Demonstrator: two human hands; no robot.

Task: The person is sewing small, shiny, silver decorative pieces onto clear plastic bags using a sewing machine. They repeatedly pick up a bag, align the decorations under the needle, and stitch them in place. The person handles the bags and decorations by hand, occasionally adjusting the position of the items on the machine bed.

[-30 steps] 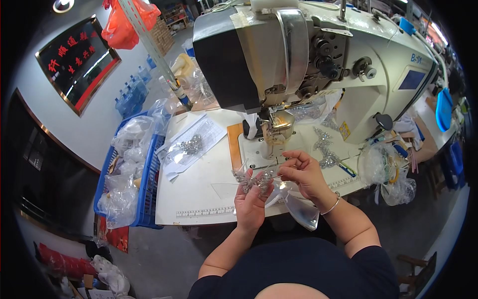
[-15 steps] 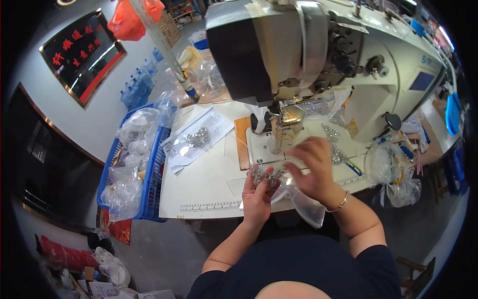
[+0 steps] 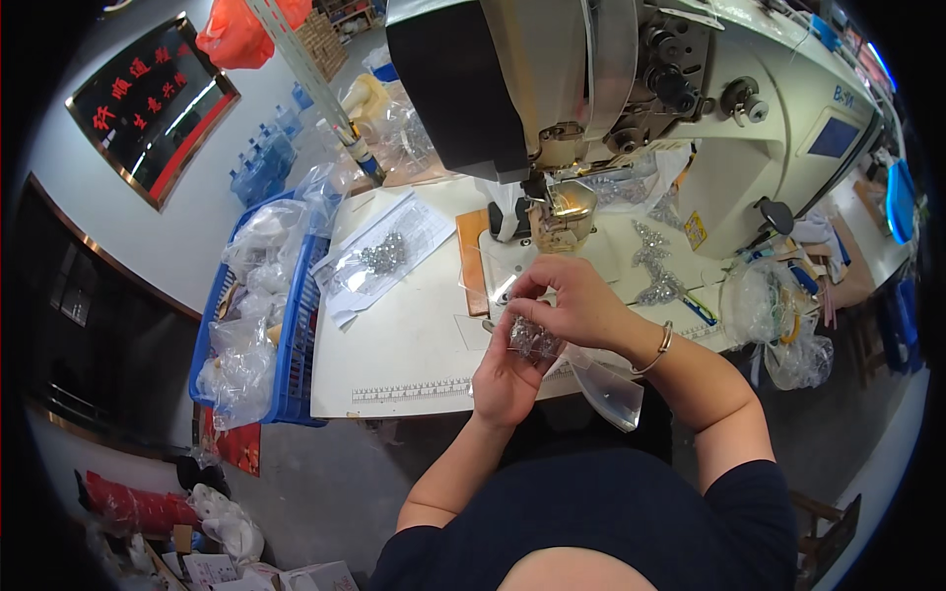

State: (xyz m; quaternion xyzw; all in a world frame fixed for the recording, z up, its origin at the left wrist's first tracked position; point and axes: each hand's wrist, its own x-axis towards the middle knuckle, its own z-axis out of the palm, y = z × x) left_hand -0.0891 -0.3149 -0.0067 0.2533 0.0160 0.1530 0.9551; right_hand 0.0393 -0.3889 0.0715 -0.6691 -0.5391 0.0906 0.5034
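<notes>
Just in front of the sewing machine (image 3: 576,207), my left hand (image 3: 506,379) holds a sparkly silver rhinestone appliqué (image 3: 533,338), palm turned up and fingers closed round it. My right hand (image 3: 581,300) reaches over from the right. Its thumb and fingers are pinched together by the left fingertips, at the appliqué's upper edge; what they grip is hidden. A bracelet (image 3: 667,340) circles my right wrist. More silver appliqués (image 3: 655,261) lie on the table to the right of the needle area.
Left on the table, a clear bag of silver pieces (image 3: 384,256) rests on printed paper (image 3: 422,225). A blue basket (image 3: 298,340) of plastic bags stands beside the table. A ruler strip (image 3: 414,391) runs along the front edge, and a clear plastic sheet (image 3: 613,394) hangs over it.
My right hand, raised and spread to the right of the appliqué, has moved left and down and closed beside the left fingertips. The appliqué stays in my left hand. The view has shifted slightly.
</notes>
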